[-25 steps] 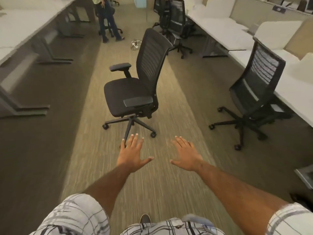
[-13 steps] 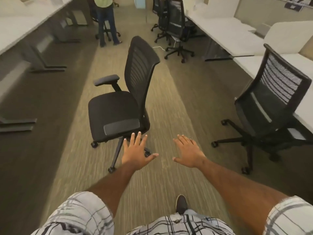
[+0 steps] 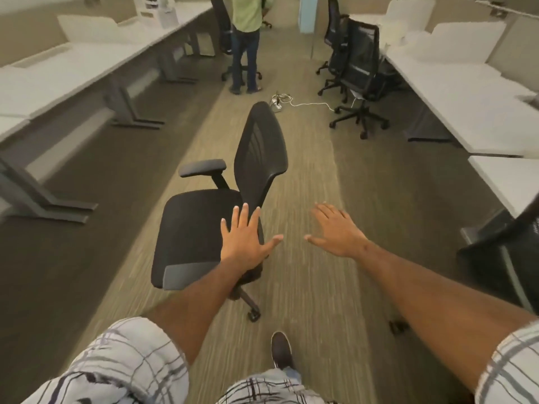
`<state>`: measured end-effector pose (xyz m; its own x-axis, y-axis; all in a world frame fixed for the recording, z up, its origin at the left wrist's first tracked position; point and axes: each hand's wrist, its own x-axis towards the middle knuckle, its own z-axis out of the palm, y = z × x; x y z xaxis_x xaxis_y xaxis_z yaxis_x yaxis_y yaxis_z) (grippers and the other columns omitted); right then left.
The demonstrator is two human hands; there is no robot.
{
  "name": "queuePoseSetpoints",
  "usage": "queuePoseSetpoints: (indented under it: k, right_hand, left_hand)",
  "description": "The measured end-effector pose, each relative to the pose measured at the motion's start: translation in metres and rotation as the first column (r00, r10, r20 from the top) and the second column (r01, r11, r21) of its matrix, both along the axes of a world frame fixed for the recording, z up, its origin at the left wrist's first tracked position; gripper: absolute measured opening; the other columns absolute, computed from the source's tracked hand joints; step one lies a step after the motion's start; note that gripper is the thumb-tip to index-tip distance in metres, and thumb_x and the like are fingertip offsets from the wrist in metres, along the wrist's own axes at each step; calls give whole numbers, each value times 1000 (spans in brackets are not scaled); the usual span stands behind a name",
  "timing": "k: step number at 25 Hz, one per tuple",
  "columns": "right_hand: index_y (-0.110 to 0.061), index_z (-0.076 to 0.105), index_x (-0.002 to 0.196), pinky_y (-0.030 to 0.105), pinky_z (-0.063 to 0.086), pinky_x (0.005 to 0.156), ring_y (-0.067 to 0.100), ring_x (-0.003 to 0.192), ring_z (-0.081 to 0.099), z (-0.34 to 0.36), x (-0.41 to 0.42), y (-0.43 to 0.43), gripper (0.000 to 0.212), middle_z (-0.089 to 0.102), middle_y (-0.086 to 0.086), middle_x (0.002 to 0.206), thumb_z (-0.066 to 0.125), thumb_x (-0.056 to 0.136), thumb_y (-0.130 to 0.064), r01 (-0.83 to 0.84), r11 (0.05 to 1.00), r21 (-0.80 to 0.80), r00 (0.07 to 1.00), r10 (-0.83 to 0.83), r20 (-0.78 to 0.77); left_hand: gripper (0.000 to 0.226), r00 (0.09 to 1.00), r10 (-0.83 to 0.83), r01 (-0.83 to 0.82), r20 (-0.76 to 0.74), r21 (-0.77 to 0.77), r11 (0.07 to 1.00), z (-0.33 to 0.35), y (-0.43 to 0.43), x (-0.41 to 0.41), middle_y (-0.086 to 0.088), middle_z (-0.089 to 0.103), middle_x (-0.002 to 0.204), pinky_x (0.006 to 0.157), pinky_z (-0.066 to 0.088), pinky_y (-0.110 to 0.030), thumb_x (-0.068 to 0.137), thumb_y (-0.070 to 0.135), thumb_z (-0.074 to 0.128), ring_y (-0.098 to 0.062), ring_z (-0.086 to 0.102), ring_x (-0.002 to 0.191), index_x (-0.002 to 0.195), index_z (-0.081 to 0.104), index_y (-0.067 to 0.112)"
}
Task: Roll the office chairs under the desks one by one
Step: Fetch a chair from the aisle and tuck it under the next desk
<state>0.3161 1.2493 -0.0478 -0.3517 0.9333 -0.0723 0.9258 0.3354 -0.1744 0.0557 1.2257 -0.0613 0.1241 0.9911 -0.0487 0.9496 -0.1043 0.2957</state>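
Head view: office chair mid-aisle, desks flanking, hands spread.

I have one view only, from the camera on the person's head, tipped forward and down along the carpeted aisle. It sits close above the left hand and right hand, with the plaid sleeves at the bottom edge. The wide lens bends the table rows outward on both sides, and the far end of the aisle reaches the top edge.
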Motion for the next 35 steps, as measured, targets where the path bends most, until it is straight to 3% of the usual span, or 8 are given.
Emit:
queuePoseSetpoints:
  k: [8, 13, 16, 20, 24, 28, 31, 35]
  right_hand:
    - [-18, 28, 160, 47, 13, 127, 21, 157, 11, 35, -7, 210, 70, 19, 5, 169, 37, 103, -59, -88, 995, 49, 985, 95, -146]
    - [-16, 33, 157, 46, 14, 127, 23, 156, 13, 51, -38, 325, 65, 23, 8, 168, 40, 105, -54, -224, 972, 64, 955, 233, -185]
    - [-13, 40, 153, 43, 15, 126, 25, 156, 16, 58, -65, 387, 61, 28, 11, 166, 49, 104, -48, -360, 927, 102, 908, 373, -191]
    - [-7, 56, 142, 46, 17, 125, 28, 152, 27, 54, -96, 455, 54, 47, 14, 155, 58, 102, -43, -526, 847, 78, 829, 531, -175]
    - [-16, 77, 111, 41, 26, 113, 21, 121, 61, 45, -116, 502, 58, 75, 2, 117, 45, 97, -63, -719, 695, 7, 688, 714, -130]
    - [-24, 79, 98, 35, 41, 74, 16, 79, 63, 49, -127, 534, 70, 69, -13, 80, 32, 90, -75, -891, 453, 46, 452, 892, -31]
    - [-31, 78, 97, 36, 46, 68, 13, 75, 61, 47, -127, 540, 74, 71, -13, 81, 27, 87, -83, -935, 354, 6, 354, 935, 27]
    - [-35, 76, 101, 39, 52, 75, 10, 83, 64, 47, -122, 546, 86, 73, -15, 91, 19, 79, -96, -975, 220, 9, 220, 975, 42]
  left_hand:
    - [115, 928, 190, -225, 320, 75, 971, 30, 163, 41, -6, 1, 172, 125, 4, -60, 76, 99, 13, -26, -6, 158, 162, 10, 23]
    - [107, 897, 297, -282, 328, -94, 955, 50, 228, 62, -8, -3, 172, 125, 11, -60, 87, 76, 53, -29, -4, 158, 162, 6, 16]
    - [106, 842, 369, -316, 393, -196, 928, 55, 244, 69, -8, -4, 172, 125, 14, -60, 89, 70, 59, -28, -4, 158, 162, 4, 16]
    - [100, 791, 383, -290, 477, -257, 922, 47, 246, 77, -2, 10, 171, 124, 27, -49, 90, 63, 62, -21, 18, 155, 163, 6, 21]
    - [98, 743, 430, -301, 513, -318, 899, 42, 252, 70, 7, 28, 164, 112, 43, -37, 85, 64, 65, -13, 44, 137, 160, 8, 37]
    - [91, 665, 507, -384, 548, -331, 862, 43, 242, 79, 16, 41, 154, 108, 45, -31, 82, 62, 68, -1, 51, 125, 154, 13, 51]
    - [86, 639, 605, -489, 475, -356, 796, 53, 238, 93, 19, 50, 146, 102, 46, -30, 78, 69, 60, -4, 54, 120, 151, 16, 55]
    - [86, 612, 791, -769, 24, -215, 602, 53, 246, 135, 1, 61, 136, 89, 48, -40, 82, 85, 33, -24, 60, 116, 148, 35, 29]
